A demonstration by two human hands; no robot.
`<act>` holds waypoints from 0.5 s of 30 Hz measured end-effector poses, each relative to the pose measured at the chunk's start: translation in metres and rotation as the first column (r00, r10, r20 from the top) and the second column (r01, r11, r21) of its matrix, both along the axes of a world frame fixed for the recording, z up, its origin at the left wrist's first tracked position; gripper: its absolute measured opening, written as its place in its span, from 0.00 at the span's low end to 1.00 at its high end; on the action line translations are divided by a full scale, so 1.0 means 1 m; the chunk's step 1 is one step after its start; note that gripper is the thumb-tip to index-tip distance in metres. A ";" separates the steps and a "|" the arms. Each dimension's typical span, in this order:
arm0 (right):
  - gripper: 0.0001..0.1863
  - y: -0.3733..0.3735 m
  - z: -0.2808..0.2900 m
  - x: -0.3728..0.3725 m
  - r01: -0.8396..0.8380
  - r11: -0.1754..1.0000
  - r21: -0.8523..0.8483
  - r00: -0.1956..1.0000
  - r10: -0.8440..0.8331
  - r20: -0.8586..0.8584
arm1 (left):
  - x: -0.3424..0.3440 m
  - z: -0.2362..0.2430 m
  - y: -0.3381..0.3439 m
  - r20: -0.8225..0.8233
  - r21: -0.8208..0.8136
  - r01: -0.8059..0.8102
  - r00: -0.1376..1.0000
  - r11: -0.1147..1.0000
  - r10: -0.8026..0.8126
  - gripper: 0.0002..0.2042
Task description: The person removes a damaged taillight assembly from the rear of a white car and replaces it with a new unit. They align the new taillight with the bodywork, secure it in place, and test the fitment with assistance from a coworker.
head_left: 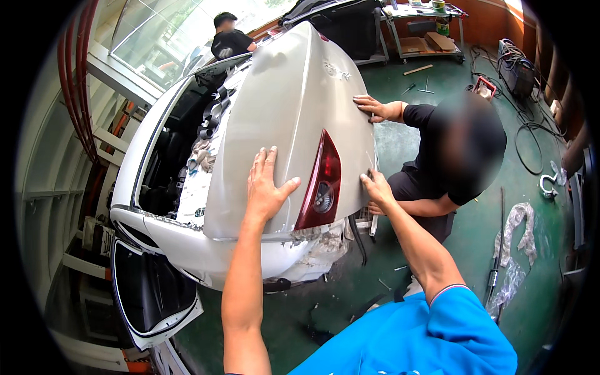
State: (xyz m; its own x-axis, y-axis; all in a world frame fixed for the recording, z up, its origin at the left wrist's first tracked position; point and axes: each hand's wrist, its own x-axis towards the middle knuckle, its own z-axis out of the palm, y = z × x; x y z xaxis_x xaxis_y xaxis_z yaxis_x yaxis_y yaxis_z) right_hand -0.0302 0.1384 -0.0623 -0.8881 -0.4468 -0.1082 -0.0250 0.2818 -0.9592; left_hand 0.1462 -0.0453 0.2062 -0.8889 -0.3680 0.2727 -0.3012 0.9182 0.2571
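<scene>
A beige trunk lid (284,119) is set over a white car's (172,240) rear. The left hand (267,189) is laid on top, grip wide and flat, apparently for steadying; the right hand (379,190) is placed at the rear edge, its grip impossible to tell.

Left hand (267,192) flat, thumb (289,186) spread wide; right hand (379,190) angled inward; 2 bare forearms (244,281) outstretched

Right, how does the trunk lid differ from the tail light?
The trunk lid is grey-beige; the tail light is mostly red. The lid is broad; the light, smaller and pointed. The left hand lies on the lid; none touches the light. Both sit at the car's rear.
</scene>
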 end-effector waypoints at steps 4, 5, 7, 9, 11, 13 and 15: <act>0.38 0.009 -0.035 0.017 -0.161 0.986 0.050 0.972 0.150 0.183 | -0.003 -0.035 0.008 0.067 -0.087 -0.008 0.998 0.996 0.014 0.47; 0.36 0.017 -0.040 0.024 -0.193 0.975 0.111 0.976 0.178 0.128 | -0.002 -0.046 0.007 0.067 -0.104 -0.014 0.998 0.994 0.021 0.47; 0.33 0.031 -0.071 0.034 -0.190 0.974 0.123 0.973 0.170 0.154 | -0.008 -0.066 0.011 0.081 -0.142 -0.008 0.997 0.990 0.019 0.46; 0.31 0.047 -0.089 0.048 -0.202 0.965 0.169 0.957 0.157 0.244 | -0.007 -0.091 0.010 0.099 -0.193 -0.005 0.995 0.981 0.024 0.46; 0.26 0.057 -0.103 0.065 -0.241 0.949 0.205 0.937 0.172 0.304 | -0.003 -0.115 0.009 0.131 -0.253 -0.017 0.990 0.967 0.052 0.46; 0.24 0.073 -0.118 0.074 -0.253 0.938 0.238 0.915 0.152 0.374 | -0.006 -0.121 0.012 0.141 -0.258 -0.021 0.988 0.966 0.059 0.46; 0.22 0.084 -0.131 0.081 -0.235 0.934 0.270 0.910 0.114 0.399 | -0.009 -0.122 0.011 0.140 -0.262 -0.009 0.989 0.965 0.047 0.46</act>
